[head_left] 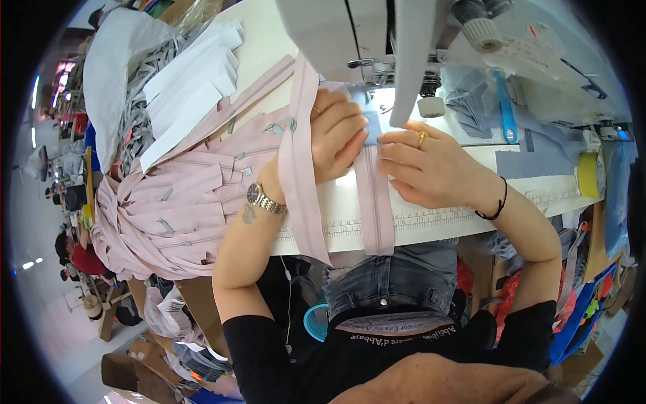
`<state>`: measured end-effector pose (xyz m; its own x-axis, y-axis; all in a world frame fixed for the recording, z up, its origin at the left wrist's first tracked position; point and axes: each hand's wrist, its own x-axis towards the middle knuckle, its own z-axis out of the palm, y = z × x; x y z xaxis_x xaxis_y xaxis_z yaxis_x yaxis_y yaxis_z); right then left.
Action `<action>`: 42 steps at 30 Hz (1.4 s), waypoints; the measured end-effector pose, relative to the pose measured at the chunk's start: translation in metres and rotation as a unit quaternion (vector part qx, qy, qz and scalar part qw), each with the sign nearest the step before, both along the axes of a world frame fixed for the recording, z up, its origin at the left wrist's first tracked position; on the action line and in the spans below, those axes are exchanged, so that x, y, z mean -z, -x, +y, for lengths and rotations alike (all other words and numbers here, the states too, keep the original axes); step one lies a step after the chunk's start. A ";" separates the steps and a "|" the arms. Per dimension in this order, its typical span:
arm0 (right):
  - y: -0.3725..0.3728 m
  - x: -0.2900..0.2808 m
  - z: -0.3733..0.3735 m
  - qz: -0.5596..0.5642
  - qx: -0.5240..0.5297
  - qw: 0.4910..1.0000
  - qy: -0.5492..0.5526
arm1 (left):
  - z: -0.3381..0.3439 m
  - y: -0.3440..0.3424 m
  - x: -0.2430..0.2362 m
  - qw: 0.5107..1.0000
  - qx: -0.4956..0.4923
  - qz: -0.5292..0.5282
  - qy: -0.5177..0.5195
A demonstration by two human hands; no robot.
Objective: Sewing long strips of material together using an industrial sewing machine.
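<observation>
My left hand (334, 135) lies with bent, closed fingers at a small blue-grey fabric piece (372, 128) under the sewing machine's head (336, 34). From the other side my right hand (431, 165) has its thumb and fingers drawn together at the edge of the same piece. A pink zipper (375, 209) runs from this piece between my hands toward the table's front edge. Another pink zipper strip (299, 175) drapes over my left wrist and hangs past the front edge. My fingers partly hide the fabric, and the needle area is partly covered.
Many pink zippers with grey sliders (182, 195) lie heaped at the left, beside white strips (195, 87). Right of the machine foot are grey fabric pieces (468, 111), a blue tool (505, 108) and a yellow tape roll (587, 175). A printed ruler (431, 219) lines the front edge.
</observation>
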<state>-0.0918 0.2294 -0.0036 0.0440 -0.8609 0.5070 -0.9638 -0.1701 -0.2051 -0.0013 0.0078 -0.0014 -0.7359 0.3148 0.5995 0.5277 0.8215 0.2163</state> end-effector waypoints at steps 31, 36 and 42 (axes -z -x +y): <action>0.005 -0.015 -0.009 -0.006 0.066 0.989 -0.129 | -0.012 -0.006 -0.005 0.990 -0.121 -0.052 0.042; 0.006 -0.016 -0.008 0.005 0.067 0.990 -0.126 | -0.019 -0.012 -0.003 0.994 -0.109 0.019 -0.004; 0.009 -0.014 -0.005 0.009 0.070 0.992 -0.102 | -0.023 -0.011 -0.007 0.990 -0.070 -0.092 -0.082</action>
